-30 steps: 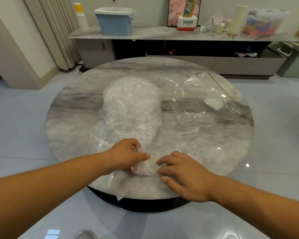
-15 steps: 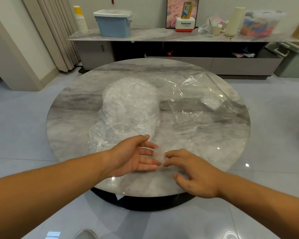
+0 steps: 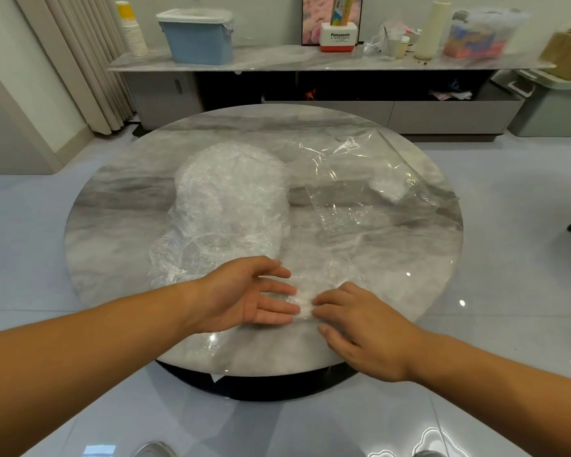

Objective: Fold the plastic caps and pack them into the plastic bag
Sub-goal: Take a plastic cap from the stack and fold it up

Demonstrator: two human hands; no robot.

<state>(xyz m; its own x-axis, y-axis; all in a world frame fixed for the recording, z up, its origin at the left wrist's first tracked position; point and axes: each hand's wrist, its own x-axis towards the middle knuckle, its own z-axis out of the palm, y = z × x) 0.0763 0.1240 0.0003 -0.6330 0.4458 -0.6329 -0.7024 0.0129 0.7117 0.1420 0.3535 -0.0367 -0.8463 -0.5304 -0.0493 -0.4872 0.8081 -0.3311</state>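
Note:
A heap of crinkled clear plastic caps [image 3: 228, 206] lies left of the middle of the round marble table [image 3: 119, 199]. To its right a clear plastic bag [image 3: 373, 186] lies flat with one folded cap [image 3: 387, 185] inside. Near the front edge a single cap [image 3: 305, 300] lies between my hands. My left hand [image 3: 254, 296] is open, palm turned right, fingers straight against the cap's left side. My right hand [image 3: 356, 321] rests palm down, fingertips on the cap's right edge.
A long marble sideboard [image 3: 277, 59] stands behind the table with a blue bin [image 3: 197, 37], a stack of paper cups [image 3: 133, 31], a white box and bags. Curtains hang at the far left. A grey bin [image 3: 554, 103] sits at the far right.
My left hand has let go of the bunched cap and opened with its fingers straight. The cap has spread flatter between my hands. My right hand has shifted slightly to the right.

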